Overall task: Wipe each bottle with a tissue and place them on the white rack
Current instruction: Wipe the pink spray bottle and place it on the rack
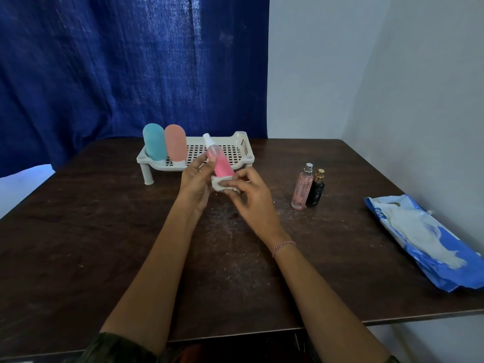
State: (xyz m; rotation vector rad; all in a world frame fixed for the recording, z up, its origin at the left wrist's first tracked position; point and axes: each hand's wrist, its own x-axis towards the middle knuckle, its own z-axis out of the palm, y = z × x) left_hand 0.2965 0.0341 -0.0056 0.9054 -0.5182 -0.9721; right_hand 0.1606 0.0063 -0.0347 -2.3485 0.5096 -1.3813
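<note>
Tilted pink bottle (222, 163) (tissue (221, 185) underneath)

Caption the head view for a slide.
Both hands wipe a pink bottle with a tissue; two bottles stand on the white rack, two more wait on the table.

both bare forearms are reaching forward and converging over the middle. the left hand (195, 179) is turning palm inward, fingers partly curled and thumb raised. the right hand (250, 191) is arching knuckles-up beside it, fingertips pinching together toward the left hand. a thread band is circling the right wrist.
</note>
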